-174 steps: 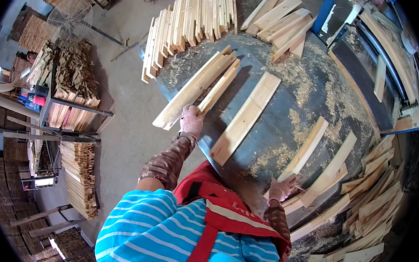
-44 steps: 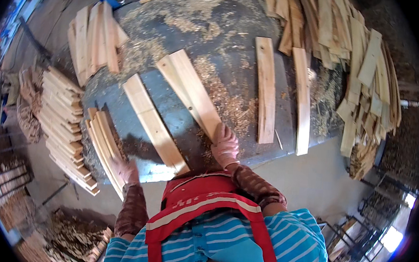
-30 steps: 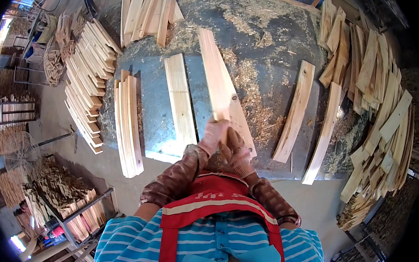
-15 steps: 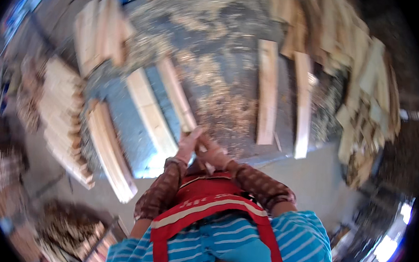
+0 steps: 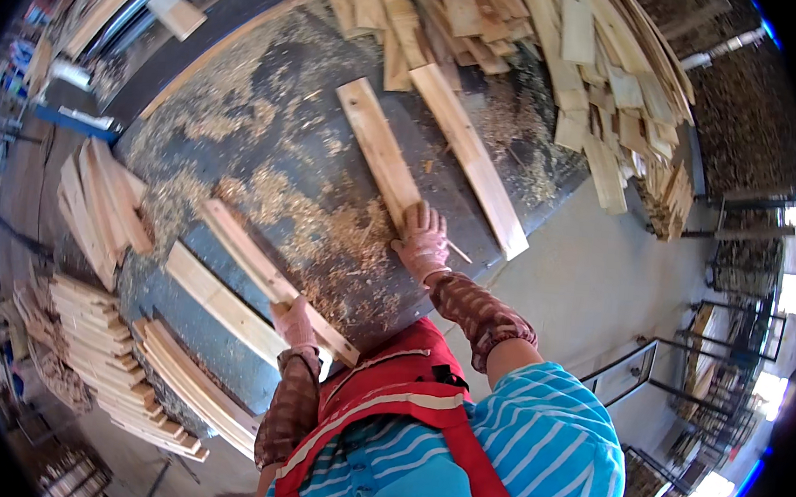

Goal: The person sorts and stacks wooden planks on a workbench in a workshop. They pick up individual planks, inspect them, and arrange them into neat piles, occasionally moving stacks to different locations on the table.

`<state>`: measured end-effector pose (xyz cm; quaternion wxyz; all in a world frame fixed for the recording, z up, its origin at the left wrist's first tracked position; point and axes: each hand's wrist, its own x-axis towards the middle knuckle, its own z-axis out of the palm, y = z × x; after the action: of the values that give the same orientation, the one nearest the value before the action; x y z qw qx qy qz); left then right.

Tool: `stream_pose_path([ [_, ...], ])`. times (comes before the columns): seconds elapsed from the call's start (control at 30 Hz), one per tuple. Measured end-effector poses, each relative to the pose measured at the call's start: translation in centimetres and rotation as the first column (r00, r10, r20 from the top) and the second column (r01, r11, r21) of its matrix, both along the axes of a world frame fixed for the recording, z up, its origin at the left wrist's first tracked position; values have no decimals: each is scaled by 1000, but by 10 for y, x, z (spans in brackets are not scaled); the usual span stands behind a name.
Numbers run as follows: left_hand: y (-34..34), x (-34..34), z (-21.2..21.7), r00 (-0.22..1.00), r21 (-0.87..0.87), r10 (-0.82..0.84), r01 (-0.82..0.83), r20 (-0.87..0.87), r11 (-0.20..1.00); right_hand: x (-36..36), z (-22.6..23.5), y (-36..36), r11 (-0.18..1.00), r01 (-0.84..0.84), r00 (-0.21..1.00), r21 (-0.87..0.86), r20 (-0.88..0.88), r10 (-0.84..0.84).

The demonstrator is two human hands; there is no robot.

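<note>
Both my hands wear pale pinkish gloves. My left hand (image 5: 295, 324) is closed on the edge of a narrow wooden board (image 5: 248, 257), close to its near end; some of its fingers are hidden. My right hand (image 5: 424, 241) reaches forward and lies over the near end of another wooden board (image 5: 376, 144), its fingers stretched out and its thumb to the left side. To the right of that one is a longer board (image 5: 470, 161), and a wider pale board (image 5: 221, 295) lies left of my left hand. All rest on the dark worktable (image 5: 365, 307).
Wood shavings (image 5: 279, 211) cover much of the table. Untidy piles of boards (image 5: 607, 87) fill the far right. Stacked strips (image 5: 118, 357) and a small bundle (image 5: 102, 207) stand at the left. Metal frames (image 5: 627, 369) stand on the floor at right.
The view has swung to the right. My hands, close together before at the narrow board's near end, are now apart; the right has moved out to a board on the right.
</note>
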<state>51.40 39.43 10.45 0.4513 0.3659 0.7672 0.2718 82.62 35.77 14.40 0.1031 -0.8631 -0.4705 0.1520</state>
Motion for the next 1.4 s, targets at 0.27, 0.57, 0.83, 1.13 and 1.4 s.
stream_pose_path([
  [0.27, -1, 18, 19, 989, 34, 147, -147, 23, 989, 20, 44, 17, 977, 170, 897, -129, -390, -208],
  [0.57, 2, 18, -1, 972, 121, 193, -209, 137, 970, 75, 64, -32, 966, 185, 862, 183, -503, -69],
  [0.83, 18, 76, 10, 953, 172, 269, -244, -138, 954, 134, 61, 17, 928, 235, 785, 289, -620, -5],
  [1.13, 19, 75, 10, 963, 145, 244, -226, -119, 963, 189, 97, 277, 888, 182, 865, 421, -498, 59],
  [1.4, 15, 75, 7, 950, 111, 195, -173, -242, 979, 188, 86, 247, 875, -168, 940, 455, -193, 281],
])
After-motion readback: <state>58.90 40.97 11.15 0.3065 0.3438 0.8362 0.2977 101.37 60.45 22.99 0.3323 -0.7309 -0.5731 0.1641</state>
